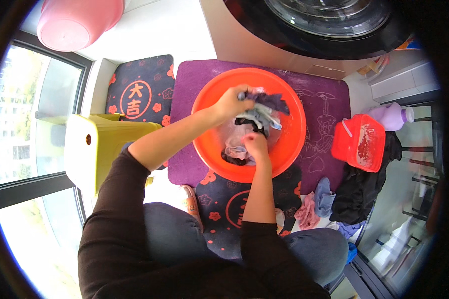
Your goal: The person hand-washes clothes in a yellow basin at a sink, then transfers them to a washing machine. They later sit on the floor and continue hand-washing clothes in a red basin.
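A round orange-red plastic basin stands on a purple mat before me, with wet clothes and cloudy water in it. Over its upper middle, my left hand grips a dark purple cloth. Below that cloth lie pale grey-green cloth and black fabric. My right hand is low in the basin among the clothes, its fingers partly hidden; whether it grips a piece is unclear. Near it, a light pinkish garment lies bunched beside a dark piece.
A yellow-green plastic stool stands left, a pink bucket upper left. A front-loading washing machine is beyond the basin. To the right are a red bucket, a purple bottle, black fabric and small pink and blue cloths.
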The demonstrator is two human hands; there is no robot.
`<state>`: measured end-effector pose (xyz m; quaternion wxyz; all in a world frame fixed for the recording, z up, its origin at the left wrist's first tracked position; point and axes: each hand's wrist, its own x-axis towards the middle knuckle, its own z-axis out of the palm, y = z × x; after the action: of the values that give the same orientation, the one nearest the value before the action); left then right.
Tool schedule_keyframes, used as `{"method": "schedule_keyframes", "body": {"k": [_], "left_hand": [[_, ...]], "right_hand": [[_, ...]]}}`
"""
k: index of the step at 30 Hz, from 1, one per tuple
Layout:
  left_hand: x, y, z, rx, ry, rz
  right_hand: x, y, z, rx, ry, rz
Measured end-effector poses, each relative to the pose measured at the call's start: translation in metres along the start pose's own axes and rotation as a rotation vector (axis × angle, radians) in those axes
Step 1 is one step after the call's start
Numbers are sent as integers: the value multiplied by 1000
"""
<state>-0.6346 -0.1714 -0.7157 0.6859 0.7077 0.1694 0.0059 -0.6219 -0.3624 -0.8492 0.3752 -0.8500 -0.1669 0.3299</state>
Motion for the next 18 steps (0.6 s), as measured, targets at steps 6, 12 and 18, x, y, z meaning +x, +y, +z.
{"method": "schedule_keyframes", "body": {"k": [6,12,18], "left_hand": [[18,-79,-3,1059,36,-2],[-28,-111,76,1284,85,65],[-9,-81,87,797,298,-196]], "right_hand": [[23,18,-13,641,750,286],[28,-13,-19,997,640,277],[24,-12,-52,1626,83,654]]}}
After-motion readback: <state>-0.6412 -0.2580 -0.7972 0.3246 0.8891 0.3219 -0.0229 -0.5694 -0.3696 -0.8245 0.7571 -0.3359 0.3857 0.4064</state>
